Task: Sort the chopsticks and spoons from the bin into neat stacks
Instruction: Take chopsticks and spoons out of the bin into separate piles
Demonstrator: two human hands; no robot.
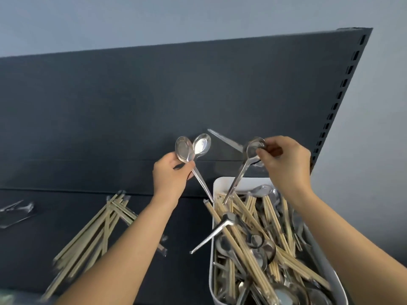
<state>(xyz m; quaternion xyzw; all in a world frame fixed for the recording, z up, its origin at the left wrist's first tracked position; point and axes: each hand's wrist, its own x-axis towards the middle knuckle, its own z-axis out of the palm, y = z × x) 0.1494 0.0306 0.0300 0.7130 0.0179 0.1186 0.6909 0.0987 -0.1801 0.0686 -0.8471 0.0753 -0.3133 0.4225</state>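
both forearms reach in from the bottom edge. just under the right one sits the white bin [211, 249], heaped with pale chopsticks [253, 219] and steel spoons [264, 252] tangled together. one bent spoon [211, 236] hangs out over its left rim.

the left hand [170, 172] is raised above the dark desk [99, 117], its fingers [187, 167] curled round the handles of two gathered spoons [192, 147], bowls up and side by side. the right hand [286, 164] is over the far end of the bin, fingers [263, 154] pinching the bowl of a picked spoon [239, 177] whose handle hangs down toward the bin. a second handle juts up and left from the same pinch; i cannot tell how it is held.

left of the bin, the sorted chopsticks [94, 230] lie on the desk in a loose fan, not yet a neat stack. some clear plastic pieces [15, 210] lie at the far left.

the step in hand looks like pulling spoons from the bin and collecting them in the left hand. the task seems far from finished, given how full the bin is. the next move probably calls for turning the picked spoon so its bowl nests with the other two and its handle lines up before it is passed across.

no brand, label or writing can be read anywhere.
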